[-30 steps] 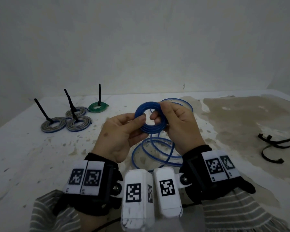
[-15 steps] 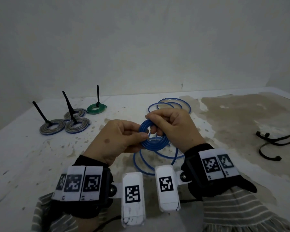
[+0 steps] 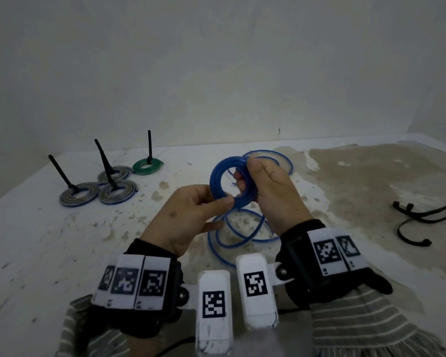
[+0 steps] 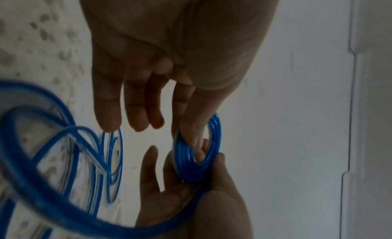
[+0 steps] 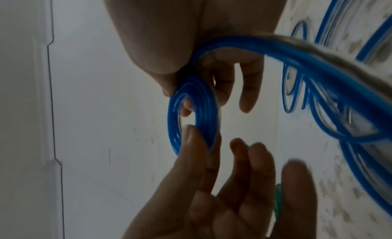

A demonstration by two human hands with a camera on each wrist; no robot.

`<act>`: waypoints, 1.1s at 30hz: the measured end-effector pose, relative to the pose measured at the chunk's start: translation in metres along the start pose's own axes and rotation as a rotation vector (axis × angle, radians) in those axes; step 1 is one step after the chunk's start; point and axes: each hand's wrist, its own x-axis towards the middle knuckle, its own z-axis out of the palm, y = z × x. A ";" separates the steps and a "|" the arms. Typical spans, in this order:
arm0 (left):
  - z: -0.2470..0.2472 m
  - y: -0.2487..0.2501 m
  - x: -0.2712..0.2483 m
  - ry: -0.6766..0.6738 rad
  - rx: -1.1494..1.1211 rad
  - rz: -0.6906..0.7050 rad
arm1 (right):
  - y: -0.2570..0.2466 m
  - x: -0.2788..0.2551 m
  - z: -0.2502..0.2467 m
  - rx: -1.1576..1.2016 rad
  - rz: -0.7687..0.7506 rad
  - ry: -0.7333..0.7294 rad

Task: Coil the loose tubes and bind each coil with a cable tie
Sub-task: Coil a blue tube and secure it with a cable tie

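While my left hand (image 3: 188,215) pinches the blue coil's (image 3: 232,185) lower rim and my right hand (image 3: 268,191) clasps its far side above the loose loops (image 3: 242,233), I should feed each turn flat, keeping tension steady.

Loose blue tube loops (image 3: 242,228) lie under the hands; bare table (image 3: 49,253) lies leftward.
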 end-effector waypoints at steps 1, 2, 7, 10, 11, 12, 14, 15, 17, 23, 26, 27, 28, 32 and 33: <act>-0.002 0.001 -0.001 -0.006 0.028 0.022 | 0.000 0.000 -0.002 -0.040 -0.002 -0.033; -0.005 0.003 -0.001 -0.009 0.025 0.047 | 0.000 0.000 -0.003 -0.082 -0.002 -0.070; -0.016 0.009 -0.006 -0.014 0.078 0.066 | 0.000 -0.003 -0.002 -0.155 0.026 -0.146; -0.014 0.006 -0.005 0.017 0.064 0.061 | -0.001 -0.003 0.002 -0.093 0.063 -0.098; -0.014 0.006 -0.004 0.034 0.019 0.063 | -0.002 -0.003 0.002 -0.050 0.071 -0.076; -0.013 0.007 -0.003 0.050 -0.033 0.068 | -0.002 -0.002 0.003 -0.007 0.066 -0.060; -0.012 0.007 -0.001 0.084 -0.141 0.076 | -0.001 -0.001 0.005 0.044 0.040 -0.042; -0.011 0.006 -0.001 0.095 -0.187 0.078 | -0.001 -0.001 0.006 0.058 0.034 -0.032; -0.008 0.006 -0.001 0.069 -0.249 0.055 | 0.000 -0.001 0.006 0.079 0.026 0.006; -0.003 0.001 -0.004 -0.100 0.094 0.008 | 0.000 0.000 -0.007 -0.071 0.040 -0.008; -0.006 0.006 -0.005 -0.036 0.030 0.118 | 0.001 -0.001 -0.007 -0.129 0.068 -0.105; -0.008 0.007 -0.004 -0.010 0.002 0.145 | 0.001 -0.001 -0.006 -0.135 0.071 -0.128; -0.010 0.009 -0.004 -0.002 0.020 0.166 | 0.001 -0.002 -0.005 -0.149 0.062 -0.142; -0.013 0.012 -0.008 -0.158 0.263 0.162 | 0.001 -0.004 -0.004 -0.300 -0.046 -0.178; -0.011 0.012 -0.010 -0.212 0.313 0.160 | 0.001 -0.004 -0.004 -0.309 -0.056 -0.188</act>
